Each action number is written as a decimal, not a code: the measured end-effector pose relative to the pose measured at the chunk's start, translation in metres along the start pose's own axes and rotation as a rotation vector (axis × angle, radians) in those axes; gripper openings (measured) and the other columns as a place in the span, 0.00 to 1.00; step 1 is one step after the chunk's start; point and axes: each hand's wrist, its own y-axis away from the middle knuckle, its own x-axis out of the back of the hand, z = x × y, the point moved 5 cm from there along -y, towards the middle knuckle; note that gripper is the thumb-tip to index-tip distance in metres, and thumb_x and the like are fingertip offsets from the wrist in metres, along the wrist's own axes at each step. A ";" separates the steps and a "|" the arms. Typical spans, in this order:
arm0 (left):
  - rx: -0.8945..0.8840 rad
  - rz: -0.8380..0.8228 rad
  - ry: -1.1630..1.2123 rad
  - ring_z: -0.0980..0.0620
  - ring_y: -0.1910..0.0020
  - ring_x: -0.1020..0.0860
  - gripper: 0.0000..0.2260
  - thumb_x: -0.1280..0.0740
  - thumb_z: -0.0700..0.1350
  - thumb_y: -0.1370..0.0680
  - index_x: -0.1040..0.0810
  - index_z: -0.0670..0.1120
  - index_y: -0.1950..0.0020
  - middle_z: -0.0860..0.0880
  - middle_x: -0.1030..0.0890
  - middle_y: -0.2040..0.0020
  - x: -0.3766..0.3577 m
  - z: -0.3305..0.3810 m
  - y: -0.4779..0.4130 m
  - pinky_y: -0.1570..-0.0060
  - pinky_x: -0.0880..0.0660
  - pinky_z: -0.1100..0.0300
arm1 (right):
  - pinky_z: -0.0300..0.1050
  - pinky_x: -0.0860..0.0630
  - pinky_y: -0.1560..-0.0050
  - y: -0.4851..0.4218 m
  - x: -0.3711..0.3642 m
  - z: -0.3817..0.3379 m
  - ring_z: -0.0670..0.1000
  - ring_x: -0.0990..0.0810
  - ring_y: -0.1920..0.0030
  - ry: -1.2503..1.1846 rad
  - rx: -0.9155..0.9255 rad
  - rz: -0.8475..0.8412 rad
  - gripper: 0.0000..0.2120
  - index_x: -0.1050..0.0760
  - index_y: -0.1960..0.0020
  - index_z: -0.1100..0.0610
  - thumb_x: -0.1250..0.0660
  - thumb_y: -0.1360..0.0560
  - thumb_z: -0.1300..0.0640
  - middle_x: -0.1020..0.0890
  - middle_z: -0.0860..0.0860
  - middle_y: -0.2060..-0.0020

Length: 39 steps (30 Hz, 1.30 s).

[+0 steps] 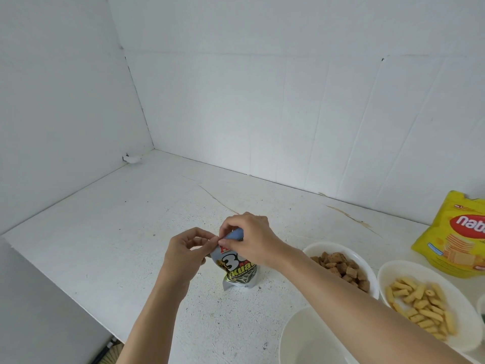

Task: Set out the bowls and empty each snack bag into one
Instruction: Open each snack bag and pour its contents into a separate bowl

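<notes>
1. Nearest the camera, an empty white bowl (309, 340) sat at the front edge of the counter (131, 245), just under the person's right forearm; by my judgement it was placed there to receive the next snack.
2. Both hands worked at the top of a small grey snack pouch (237, 269), which stood upright on its base near the middle of the counter, left of the bowls.
3. The left hand (187, 252) pinched the pouch's upper left corner between thumb and fingertips.
4. The right hand (249, 239) clamped the top seal just beside it, thumb in front and fingers curled over the edge.
5. Opposed pinches this close together suited a tear started at the seal. Whether the seal had yet parted could not be told, since the fingers covered it.
6. To the right, one bowl (315, 249) held brown square pieces and another bowl (399, 271) held pale yellow sticks, so two bags appeared already emptied.
7. A yellow wafer bag (451, 240) leaned behind those bowls, near the wall; whether it still held anything could not be seen.
8. Standing the pouch on the counter steadied it, which should limit spillage once opened.
</notes>
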 end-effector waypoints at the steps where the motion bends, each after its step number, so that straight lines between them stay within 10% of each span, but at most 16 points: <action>1: -0.010 -0.014 -0.028 0.47 0.61 0.23 0.04 0.25 0.42 0.23 0.15 0.45 0.58 0.41 0.15 0.59 -0.001 0.000 0.001 0.59 0.28 0.53 | 0.53 0.40 0.36 0.000 0.000 0.000 0.44 0.25 0.45 0.007 -0.008 0.000 0.03 0.20 0.53 0.47 0.28 0.24 0.49 0.16 0.42 0.55; 24: 0.092 -0.314 -0.167 0.54 0.58 0.18 0.09 0.31 0.43 0.18 0.15 0.38 0.48 0.42 0.12 0.53 -0.005 0.010 0.011 0.54 0.26 0.59 | 0.56 0.45 0.32 0.009 -0.003 -0.002 0.45 0.32 0.38 0.087 -0.032 -0.093 0.05 0.27 0.53 0.44 0.37 0.18 0.50 0.19 0.44 0.49; 39: 0.101 -0.202 0.028 0.51 0.62 0.21 0.06 0.25 0.39 0.24 0.17 0.36 0.51 0.35 0.14 0.55 -0.012 0.006 0.007 0.58 0.24 0.61 | 0.55 0.42 0.38 0.014 0.006 0.004 0.46 0.30 0.42 0.107 -0.012 -0.060 0.05 0.24 0.55 0.46 0.33 0.20 0.51 0.18 0.45 0.55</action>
